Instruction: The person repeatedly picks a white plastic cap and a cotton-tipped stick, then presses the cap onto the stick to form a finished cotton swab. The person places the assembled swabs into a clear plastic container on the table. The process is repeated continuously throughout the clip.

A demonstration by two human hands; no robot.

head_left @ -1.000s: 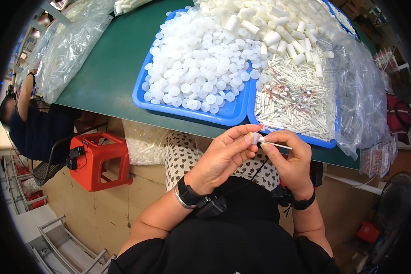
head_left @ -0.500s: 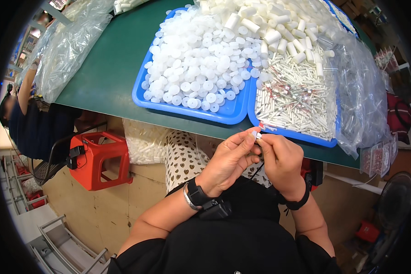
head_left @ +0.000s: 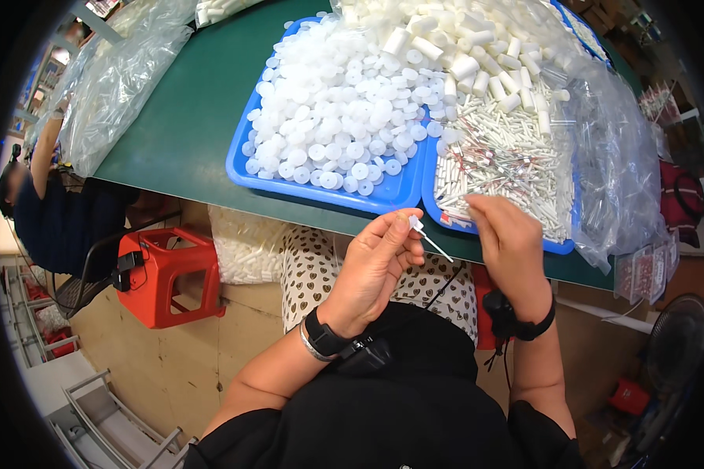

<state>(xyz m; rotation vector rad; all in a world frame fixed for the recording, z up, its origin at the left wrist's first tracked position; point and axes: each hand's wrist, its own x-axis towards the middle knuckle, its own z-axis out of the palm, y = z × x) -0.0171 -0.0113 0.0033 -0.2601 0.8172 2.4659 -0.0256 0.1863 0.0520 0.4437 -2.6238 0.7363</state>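
Note:
My left hand [head_left: 377, 266], raised over my lap, pinches a small white piece [head_left: 415, 223] between thumb and fingertips. A thin white stem [head_left: 436, 244] sticks out of that piece, slanting down to the right. My right hand [head_left: 512, 238] is apart from it, at the front edge of the right blue tray [head_left: 557, 248]. Its fingers are bent with the thumb close to them; whether anything is in them cannot be made out. Thin white sticks [head_left: 461, 186] fill that tray, with reddish wired pieces [head_left: 516, 155] on top. Beside it, the left blue tray [head_left: 328, 200] holds translucent white discs [head_left: 321, 102].
Thick white cylinders [head_left: 477, 39] spill from a clear bag behind the trays. Clear plastic [head_left: 614, 156] lies to the right on the green table [head_left: 188, 133]. A red stool [head_left: 172, 273] stands at left, near another person [head_left: 62, 227]. A fan [head_left: 680, 340] stands at right.
My hands have parted. The right hand has moved right and up toward the stick tray, while the left hand has shifted slightly left with the white piece, whose stem now shows.

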